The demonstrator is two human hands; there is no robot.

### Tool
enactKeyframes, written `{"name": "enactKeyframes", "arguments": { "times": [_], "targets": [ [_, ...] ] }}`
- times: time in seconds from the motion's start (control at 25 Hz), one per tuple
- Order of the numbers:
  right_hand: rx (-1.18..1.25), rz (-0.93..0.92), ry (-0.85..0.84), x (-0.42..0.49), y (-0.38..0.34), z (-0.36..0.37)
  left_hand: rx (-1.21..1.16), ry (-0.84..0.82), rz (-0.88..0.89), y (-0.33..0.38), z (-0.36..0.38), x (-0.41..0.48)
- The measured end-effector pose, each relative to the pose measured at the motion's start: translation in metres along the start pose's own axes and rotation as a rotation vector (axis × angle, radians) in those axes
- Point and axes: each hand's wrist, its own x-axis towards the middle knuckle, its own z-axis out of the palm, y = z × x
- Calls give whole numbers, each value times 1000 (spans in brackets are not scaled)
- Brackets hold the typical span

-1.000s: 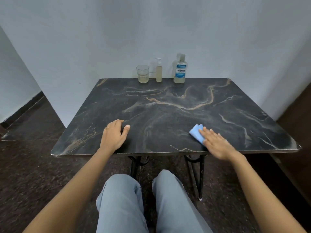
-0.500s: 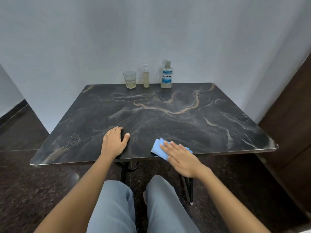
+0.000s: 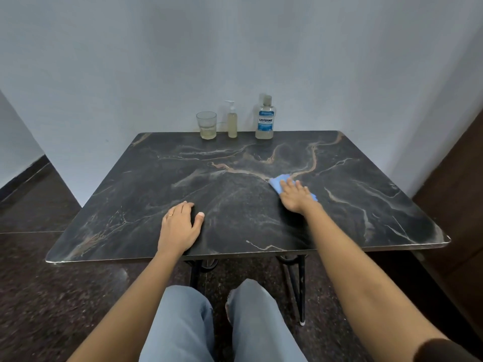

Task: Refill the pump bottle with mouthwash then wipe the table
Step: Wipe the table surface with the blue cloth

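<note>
Wiping the dark marble-patterned table (image 3: 366, 205), the right hand (image 3: 294, 197) presses a blue cloth (image 3: 277, 182) flat under straight, spread fingers. The cloth is now near the table's middle, right of centre; half a second ago it was at the near edge. The left hand (image 3: 179, 228) rests flat near the front edge, fingers relaxed, holding nothing. A glass (image 3: 207, 125), the pump bottle (image 3: 232, 122) and the mouthwash bottle (image 3: 264, 118) stand upright at the far edge. The refill looks done, and much of the surface is probably still unwiped.
</note>
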Motion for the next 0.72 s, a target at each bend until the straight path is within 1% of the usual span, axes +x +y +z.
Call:
{"name": "enactKeyframes", "arguments": {
  "times": [0.12, 0.2, 0.28, 0.32, 0.36, 0.44, 0.56, 0.64, 0.72],
  "targets": [
    [-34, -181, -36, -8, -69, 21, -9, -8, -1, 0, 0, -1],
    [-88, -357, -22, -42, -88, 43, -27, -21, -21, -2, -1, 1],
    [-78, -521, 20, -83, -75, 58, -44, -21, -28, -4, -2, 6],
    [-51, -574, 23, -97, -60, 60, -48, -23, -29, -5, -3, 11],
    [-29, -586, 23, -106, -41, 58, -48, -32, -28, -7, -3, 16],
    [-10, -497, 60, -105, -6, 49, -49, -50, -13, -10, -2, 29],
    [0, -250, 104, -60, 27, 27, -40, -62, -19, -14, -3, 56],
    [17, -105, 122, -15, 34, 13, -31, -71, -31, -16, -3, 72],
    [27, -24, 114, 35, 27, 2, -30, -55, -42, -18, 0, 81]
  ]
}}
